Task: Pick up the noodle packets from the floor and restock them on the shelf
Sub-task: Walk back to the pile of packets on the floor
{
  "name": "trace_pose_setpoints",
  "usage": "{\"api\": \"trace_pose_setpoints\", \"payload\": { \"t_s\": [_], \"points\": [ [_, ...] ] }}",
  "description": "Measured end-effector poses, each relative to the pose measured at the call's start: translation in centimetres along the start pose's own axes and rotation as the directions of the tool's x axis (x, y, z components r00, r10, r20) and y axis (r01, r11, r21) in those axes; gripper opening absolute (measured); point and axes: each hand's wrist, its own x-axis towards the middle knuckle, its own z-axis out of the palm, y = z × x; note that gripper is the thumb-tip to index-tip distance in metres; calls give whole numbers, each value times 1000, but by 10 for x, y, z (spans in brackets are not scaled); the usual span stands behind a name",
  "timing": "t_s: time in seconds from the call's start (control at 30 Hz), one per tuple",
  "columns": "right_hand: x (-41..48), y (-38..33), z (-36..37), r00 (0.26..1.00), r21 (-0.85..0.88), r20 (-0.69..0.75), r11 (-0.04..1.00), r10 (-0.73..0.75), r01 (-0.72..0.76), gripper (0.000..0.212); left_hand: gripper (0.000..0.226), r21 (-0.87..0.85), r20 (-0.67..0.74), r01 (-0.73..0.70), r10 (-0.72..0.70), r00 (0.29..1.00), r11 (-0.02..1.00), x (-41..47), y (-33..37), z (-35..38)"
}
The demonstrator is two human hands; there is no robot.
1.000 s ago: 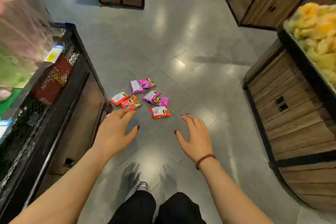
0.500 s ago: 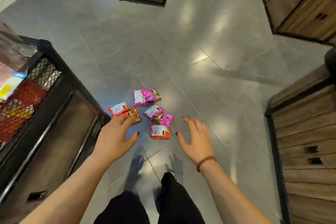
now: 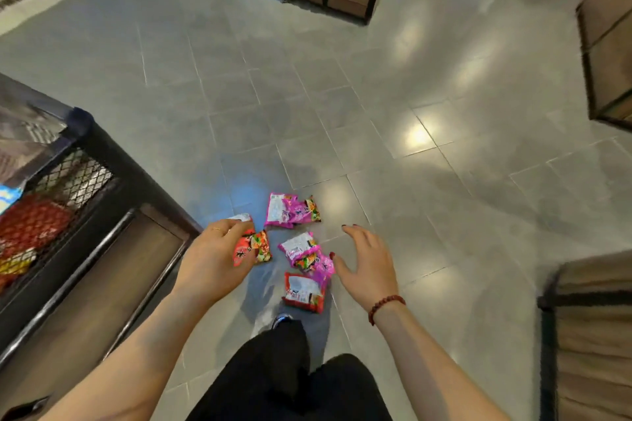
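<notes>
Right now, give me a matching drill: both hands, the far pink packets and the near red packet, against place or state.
1 left hand
2 right hand
3 far pink packets
4 near red packet

A closest to the shoe
B fingers spread, bead bracelet on the wrist
C over the leftmost red packets
D farthest from the person

Pairs: 1-C; 2-B; 3-D; 4-A
</notes>
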Motion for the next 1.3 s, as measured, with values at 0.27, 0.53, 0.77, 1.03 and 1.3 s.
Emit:
{"api": "trace_pose_setpoints", "payload": {
  "t_s": [0.27, 0.53, 0.77, 1.03, 1.3],
  "points": [
    [105, 2, -14, 989, -30, 92, 993, -115, 118, 47, 50, -72, -53, 163, -167, 985, 984, 77, 5, -7],
    [242, 11, -2, 874, 30, 375, 946, -310, 323, 44, 53, -256, -147, 555, -599, 787, 792, 115, 16, 37],
    [326, 31, 43, 669, 36, 585, 838, -459, 544, 47, 51, -512, -170, 745, -901, 399, 427, 136, 45, 117],
    [363, 97, 181, 533, 58, 717, 801, -449, 596, 49, 57, -633, 33, 766, -986, 165, 107, 136, 16, 287],
    [375, 199, 364, 417, 20, 833, 772, -364, 636, 58, 68, -696, 299, 670, -952, -57, -259, 116, -35, 494]
  ]
}}
